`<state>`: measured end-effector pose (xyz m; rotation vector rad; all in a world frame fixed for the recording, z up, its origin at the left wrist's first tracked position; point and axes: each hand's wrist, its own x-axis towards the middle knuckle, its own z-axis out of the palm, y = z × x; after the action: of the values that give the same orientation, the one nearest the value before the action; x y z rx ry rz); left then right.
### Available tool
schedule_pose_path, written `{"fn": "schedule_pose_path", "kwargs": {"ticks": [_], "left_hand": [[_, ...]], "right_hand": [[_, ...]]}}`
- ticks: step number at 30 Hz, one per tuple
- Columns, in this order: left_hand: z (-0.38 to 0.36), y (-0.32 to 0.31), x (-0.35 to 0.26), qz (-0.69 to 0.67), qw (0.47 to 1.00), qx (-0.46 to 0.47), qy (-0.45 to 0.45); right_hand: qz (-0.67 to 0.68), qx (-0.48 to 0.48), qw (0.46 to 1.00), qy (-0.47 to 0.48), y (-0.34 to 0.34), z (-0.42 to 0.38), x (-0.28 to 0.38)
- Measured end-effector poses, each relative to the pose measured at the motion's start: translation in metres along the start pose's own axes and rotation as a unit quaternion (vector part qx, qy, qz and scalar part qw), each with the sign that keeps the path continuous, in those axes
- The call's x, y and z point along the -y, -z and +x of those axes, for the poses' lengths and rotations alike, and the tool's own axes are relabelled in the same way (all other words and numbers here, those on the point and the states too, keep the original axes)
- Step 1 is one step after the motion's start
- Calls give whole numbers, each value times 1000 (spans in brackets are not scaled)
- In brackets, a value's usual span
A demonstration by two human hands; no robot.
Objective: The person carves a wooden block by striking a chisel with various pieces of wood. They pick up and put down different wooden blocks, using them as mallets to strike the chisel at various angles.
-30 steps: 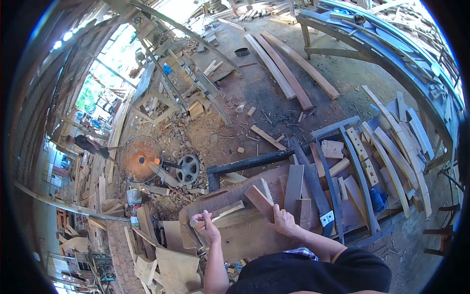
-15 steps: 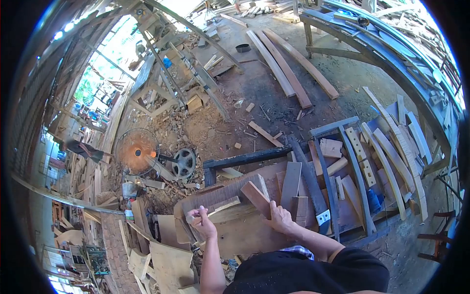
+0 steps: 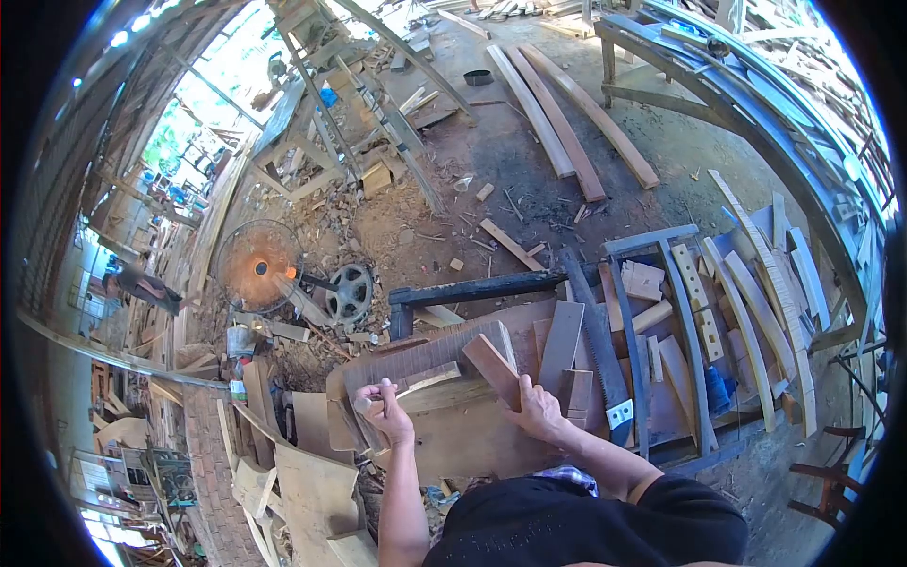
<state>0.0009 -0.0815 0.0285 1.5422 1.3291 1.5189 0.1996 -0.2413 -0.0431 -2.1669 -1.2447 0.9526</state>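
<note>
My right hand [image 3: 540, 412] grips the lower end of a short reddish-brown wooden board [image 3: 493, 369], which slants up and to the left. My left hand [image 3: 390, 418] is raised to the left of it, fingers closed on a small pale thing with a round end [image 3: 363, 405]; its kind I cannot tell. Just beyond the left fingers lies a pale curved strip of wood [image 3: 430, 380], over a brown bench surface [image 3: 453, 452]. A large handsaw [image 3: 597, 345] rests to the right of my right hand, beside a dark flat board [image 3: 562, 340].
A dark wooden frame [image 3: 491, 287] borders the bench, with curved wood pieces [image 3: 761, 307] at right. A fan [image 3: 260, 268] and a spoked wheel [image 3: 350, 291] stand at left. Long planks [image 3: 590, 115] lie on the ground ahead. Another person [image 3: 142, 286] is at far left.
My left hand has shifted slightly left and turned, its small pale thing still in it. My right hand keeps its hold on the board. The whole view has moved a little.
</note>
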Motion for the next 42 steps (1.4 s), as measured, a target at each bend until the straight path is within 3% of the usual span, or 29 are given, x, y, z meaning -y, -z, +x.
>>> {"fn": "schedule_pose_path", "kwargs": {"ticks": [18,20,42], "left_hand": [[1,-6,-8,2,1000,4,1],[2,-4,-9,79,996,37,-14],[5,2,-2,34,999,12,17]], "right_hand": [[-1,7,1000,15,2,-1,-2],[-1,-4,1000,26,1,-1,-4],[-17,3,999,35,2,1,-4]]}}
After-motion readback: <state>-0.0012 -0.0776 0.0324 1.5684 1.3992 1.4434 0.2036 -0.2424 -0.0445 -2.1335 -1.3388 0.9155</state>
